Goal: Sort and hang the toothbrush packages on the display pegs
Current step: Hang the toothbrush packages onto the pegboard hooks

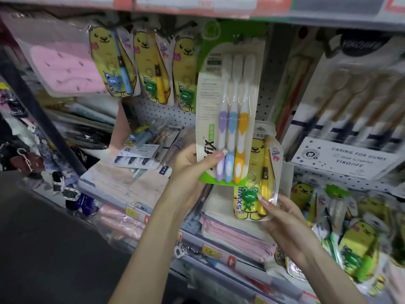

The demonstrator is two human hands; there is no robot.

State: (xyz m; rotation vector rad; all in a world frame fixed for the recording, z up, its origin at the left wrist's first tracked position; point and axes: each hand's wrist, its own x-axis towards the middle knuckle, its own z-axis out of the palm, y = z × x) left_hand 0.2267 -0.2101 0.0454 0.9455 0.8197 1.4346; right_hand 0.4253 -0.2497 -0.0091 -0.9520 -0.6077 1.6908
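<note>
Left hand (188, 170) pinches the three-pack (228, 106) up by its peg (237, 38); right hand (285, 218) grips the bear pack (260, 172) below. Risk: a one-handed lift could miss the hole, slipping the pack.

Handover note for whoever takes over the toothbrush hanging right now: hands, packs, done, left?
Left hand grips the green three-brush pack by its bottom, top raised to peg height; hooked or not, cannot tell.
Right hand holds a yellow bear pack by its lower edge, partly behind the green one.
Done: three bear packs hang on pegs at upper left.
Left: both held packs, plus loose bear packs heaped at lower right.
</note>
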